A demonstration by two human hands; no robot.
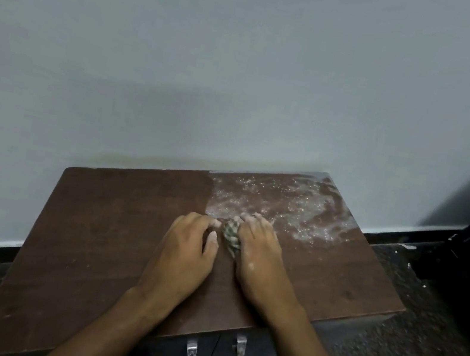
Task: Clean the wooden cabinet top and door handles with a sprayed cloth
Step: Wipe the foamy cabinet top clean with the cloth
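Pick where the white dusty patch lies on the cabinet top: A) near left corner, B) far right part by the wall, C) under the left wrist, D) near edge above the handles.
B: the white dusty patch covers the far right of the cabinet top, beyond the cloth between both hands.

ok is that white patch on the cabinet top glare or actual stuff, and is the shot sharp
Head view: the patch is speckled, smeared residue on the far right of the top, not glare; lighting is dim and flat, the hands' shadows faint; the cloth between both hands is soft, and straight edges bow from the wide lens.
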